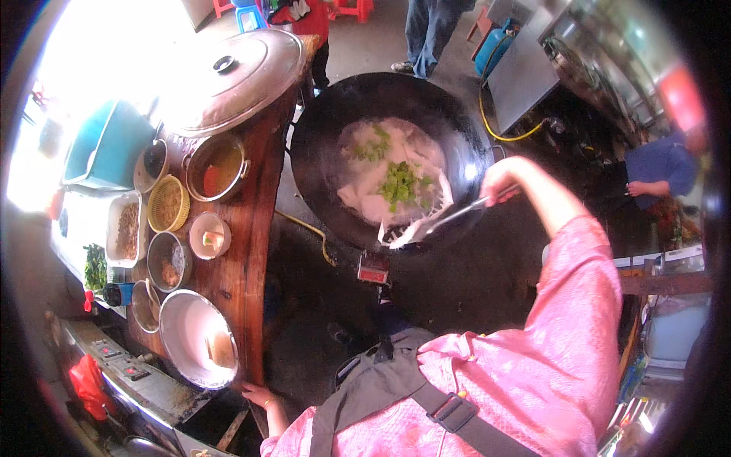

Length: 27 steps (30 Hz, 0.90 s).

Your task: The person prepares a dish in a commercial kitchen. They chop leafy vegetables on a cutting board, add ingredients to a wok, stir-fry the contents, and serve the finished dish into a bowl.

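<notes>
My right hand (500,181) grips the metal handle of a cooking tool, perhaps a wok spatula (457,216). Its head meets the near rim of pale food and is partly hidden there. A large black wok (320,171) stands before me, holding soft whitish food (365,200) in what looks like steam or cloudy liquid. Two heaps of chopped green leaves (398,185) lie on that food. Low on the left, my left hand (258,394) is by the corner of the wooden table (251,274), below a large metal basin (197,320); whether it touches the table is unclear.
Several bowls, a yellow basket (169,203), a pot (216,167) and a big domed lid (251,74) crowd the table. Beyond the wok, a person's jeans (428,34) show. A yellow hose (497,131) runs from a blue gas cylinder (492,51). Another person's sleeve (657,163) is at right.
</notes>
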Each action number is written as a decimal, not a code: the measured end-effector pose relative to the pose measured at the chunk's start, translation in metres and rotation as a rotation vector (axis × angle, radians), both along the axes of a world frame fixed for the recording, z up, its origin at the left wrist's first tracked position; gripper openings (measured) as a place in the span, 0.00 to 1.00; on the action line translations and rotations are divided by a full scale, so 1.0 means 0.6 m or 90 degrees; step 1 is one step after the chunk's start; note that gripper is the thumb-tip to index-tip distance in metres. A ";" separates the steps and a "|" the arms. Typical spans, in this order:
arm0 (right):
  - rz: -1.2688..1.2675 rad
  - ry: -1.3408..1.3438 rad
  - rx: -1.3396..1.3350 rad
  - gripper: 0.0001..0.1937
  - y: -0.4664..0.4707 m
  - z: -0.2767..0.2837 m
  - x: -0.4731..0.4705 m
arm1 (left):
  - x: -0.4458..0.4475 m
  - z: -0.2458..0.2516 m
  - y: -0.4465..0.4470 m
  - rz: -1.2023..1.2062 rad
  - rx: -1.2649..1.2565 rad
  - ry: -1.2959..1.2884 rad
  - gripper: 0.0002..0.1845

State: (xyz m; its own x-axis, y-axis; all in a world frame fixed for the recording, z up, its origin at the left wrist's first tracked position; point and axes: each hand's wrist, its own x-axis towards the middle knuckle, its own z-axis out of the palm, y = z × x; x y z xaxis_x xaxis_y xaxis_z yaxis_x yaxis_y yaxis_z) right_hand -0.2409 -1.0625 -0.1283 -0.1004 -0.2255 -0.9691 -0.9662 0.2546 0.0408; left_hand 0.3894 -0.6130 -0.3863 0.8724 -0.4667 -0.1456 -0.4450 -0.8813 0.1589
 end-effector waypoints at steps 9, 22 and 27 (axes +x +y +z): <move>-0.031 0.045 -0.292 0.05 -0.055 0.015 -0.007 | -0.015 0.034 -0.023 -0.146 0.441 -0.035 0.24; 0.433 0.285 -0.455 0.12 -0.084 -0.035 0.001 | 0.039 -0.064 0.029 -0.096 0.352 -0.173 0.26; 0.418 0.182 -0.423 0.11 -0.061 0.047 0.042 | 0.052 -0.106 0.045 -0.186 0.572 -0.238 0.26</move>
